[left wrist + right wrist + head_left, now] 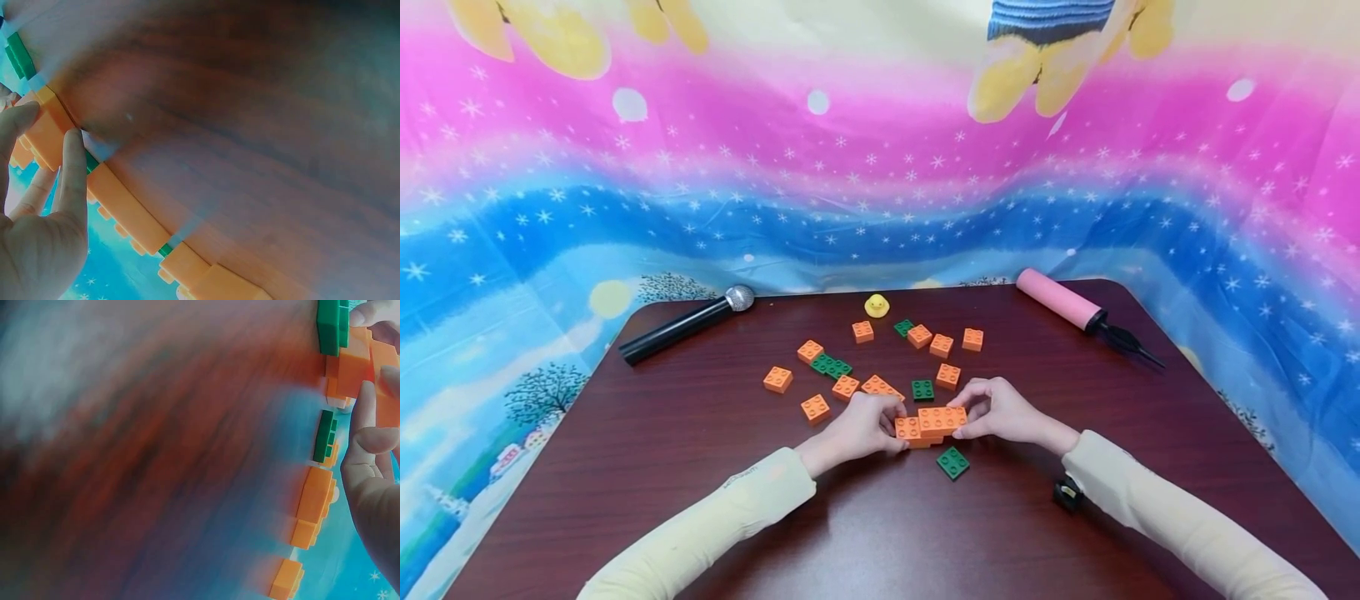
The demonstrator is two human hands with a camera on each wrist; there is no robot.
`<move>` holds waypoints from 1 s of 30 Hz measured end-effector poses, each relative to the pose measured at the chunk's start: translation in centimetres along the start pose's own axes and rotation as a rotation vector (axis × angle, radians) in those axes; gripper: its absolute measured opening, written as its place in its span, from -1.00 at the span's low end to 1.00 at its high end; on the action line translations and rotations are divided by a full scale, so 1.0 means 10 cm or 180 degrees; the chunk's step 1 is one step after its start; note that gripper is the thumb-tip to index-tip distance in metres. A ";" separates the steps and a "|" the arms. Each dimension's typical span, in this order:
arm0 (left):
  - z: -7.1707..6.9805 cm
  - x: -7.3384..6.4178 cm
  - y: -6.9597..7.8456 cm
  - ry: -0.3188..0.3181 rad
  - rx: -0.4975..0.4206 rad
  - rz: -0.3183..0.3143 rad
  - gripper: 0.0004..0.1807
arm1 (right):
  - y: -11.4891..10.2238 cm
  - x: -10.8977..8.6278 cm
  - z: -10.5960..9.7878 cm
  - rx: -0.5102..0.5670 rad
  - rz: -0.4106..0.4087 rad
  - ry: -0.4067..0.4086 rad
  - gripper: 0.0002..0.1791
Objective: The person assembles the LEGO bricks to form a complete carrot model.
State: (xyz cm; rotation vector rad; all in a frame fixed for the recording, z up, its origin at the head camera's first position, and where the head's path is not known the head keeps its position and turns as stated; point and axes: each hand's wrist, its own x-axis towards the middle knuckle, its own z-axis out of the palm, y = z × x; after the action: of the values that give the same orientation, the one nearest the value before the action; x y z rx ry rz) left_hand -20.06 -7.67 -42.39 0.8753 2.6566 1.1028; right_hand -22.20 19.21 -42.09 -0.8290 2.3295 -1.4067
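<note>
Head view: orange stack (pixel 908 427) near middle of surface (pixel 850 533). Left hand (pixel 859 427) fingers clamped on its left end, right hand (pixel 1006 413) fingers pinching upper brick (pixel 942 420). Seating unclear; best brace left, square studs, press evenly.

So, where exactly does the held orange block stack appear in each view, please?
Head: orange block stack, lower half, slightly right of centre.
Left wrist: stack near left edge, mostly upper half.
Right wrist: stack in the upper right corner.
Shared landmark: the left hand, gripping it.
</note>
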 end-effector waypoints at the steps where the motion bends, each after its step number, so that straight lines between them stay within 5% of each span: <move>1: 0.00 0.00 0.00 -0.0002 -0.0002 -0.0001 -0.72 | 0.00 0.00 0.00 -0.0019 -0.0008 -0.0002 -0.64; 20: 0.00 0.00 -0.01 0.0002 0.0019 -0.0006 -0.72 | -0.04 0.01 0.01 -0.0241 0.0038 -0.0005 -0.66; 30: 0.00 0.00 0.00 -0.0025 -0.0018 -0.0086 -0.70 | -0.10 0.05 0.07 -0.0538 -0.0001 0.0008 -0.49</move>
State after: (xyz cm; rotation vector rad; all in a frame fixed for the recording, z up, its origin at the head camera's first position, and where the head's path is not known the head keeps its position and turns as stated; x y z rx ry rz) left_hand -20.08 -7.62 -42.35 0.8383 2.6498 1.0980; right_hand -21.85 18.02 -41.51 -0.8734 2.4764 -1.2239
